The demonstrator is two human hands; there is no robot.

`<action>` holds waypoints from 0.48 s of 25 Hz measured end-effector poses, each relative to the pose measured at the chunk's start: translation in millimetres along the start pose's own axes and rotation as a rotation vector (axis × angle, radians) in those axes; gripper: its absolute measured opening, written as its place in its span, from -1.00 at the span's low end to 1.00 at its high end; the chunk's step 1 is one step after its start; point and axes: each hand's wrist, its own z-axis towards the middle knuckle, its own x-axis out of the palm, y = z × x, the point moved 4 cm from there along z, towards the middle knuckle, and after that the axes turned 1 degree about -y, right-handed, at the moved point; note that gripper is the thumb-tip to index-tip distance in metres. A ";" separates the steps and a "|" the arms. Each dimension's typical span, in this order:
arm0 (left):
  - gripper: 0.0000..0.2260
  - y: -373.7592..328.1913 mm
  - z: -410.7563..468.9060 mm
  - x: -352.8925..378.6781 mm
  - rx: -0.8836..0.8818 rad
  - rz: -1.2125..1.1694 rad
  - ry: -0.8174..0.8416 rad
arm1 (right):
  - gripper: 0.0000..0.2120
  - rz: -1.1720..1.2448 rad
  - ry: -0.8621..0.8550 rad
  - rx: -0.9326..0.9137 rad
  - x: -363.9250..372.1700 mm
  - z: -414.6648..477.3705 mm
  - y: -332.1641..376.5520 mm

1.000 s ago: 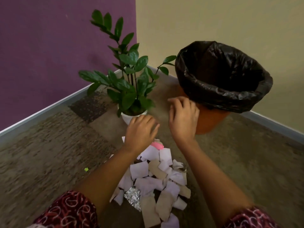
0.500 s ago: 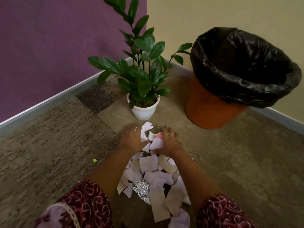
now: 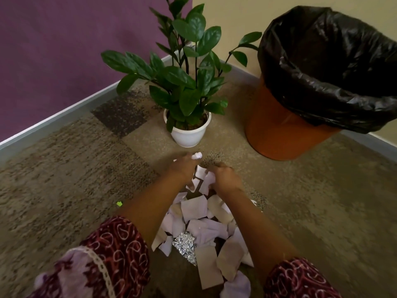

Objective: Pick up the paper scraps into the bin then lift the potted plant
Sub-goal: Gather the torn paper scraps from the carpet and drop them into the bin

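Note:
A heap of white and beige paper scraps (image 3: 199, 220) lies on the carpet between my forearms, with a crumpled foil piece (image 3: 185, 246) in it. My left hand (image 3: 182, 166) is closed on a few white scraps at the far end of the heap. My right hand (image 3: 223, 179) is beside it, fingers curled around more scraps. Beyond the hands stands the potted plant (image 3: 189, 130), green leaves in a white pot. The orange bin (image 3: 277, 134) with a black liner stands at the right, by the wall.
The carpet floor meets a purple wall (image 3: 64, 50) on the left and a beige wall (image 3: 236, 16) behind, forming a corner behind the plant. A tiny green fleck (image 3: 119, 203) lies on the carpet left of my left arm.
Both hands dropped from near the bin's side down to the far end of the scrap heap and closed on scraps. The view tilted lower and nearer.

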 end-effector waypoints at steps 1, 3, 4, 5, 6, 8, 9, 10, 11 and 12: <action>-0.26 -3.1 -2.9 -0.8 0.012 0.112 -0.030 | -0.65 -0.009 -0.029 -0.011 -0.3 -1.2 -1.3; -0.49 -10.7 -7.5 1.1 0.067 0.314 -0.105 | -0.70 -0.039 -0.052 0.011 0.9 -4.2 -4.8; -0.62 -12.6 -10.1 2.7 0.079 0.369 -0.137 | -0.71 -0.049 -0.049 0.026 1.0 -5.8 -5.9; -0.72 -13.5 -12.3 5.6 0.086 0.414 -0.156 | -0.72 -0.052 -0.037 0.035 0.6 -7.3 -6.1; -0.77 -14.0 -15.2 9.5 0.094 0.464 -0.168 | -0.74 -0.044 -0.023 0.037 -0.3 -9.5 -6.0; -0.78 -14.4 -19.5 17.0 0.104 0.519 -0.182 | -0.75 -0.012 -0.028 0.044 -4.2 -13.5 -6.6; -0.78 -16.1 -21.2 19.1 0.106 0.531 -0.197 | -0.75 -0.010 -0.049 0.058 -7.3 -16.0 -9.0; -0.78 -17.9 -22.0 19.9 0.106 0.542 -0.210 | -0.74 -0.016 -0.074 0.076 -10.1 -18.1 -12.1; -0.78 -19.4 -22.9 19.3 0.098 0.535 -0.223 | -0.73 -0.015 -0.097 0.093 -12.1 -20.2 -15.6; -0.77 -21.1 -23.4 18.3 0.090 0.531 -0.235 | -0.72 0.000 -0.120 0.104 -13.9 -22.5 -19.3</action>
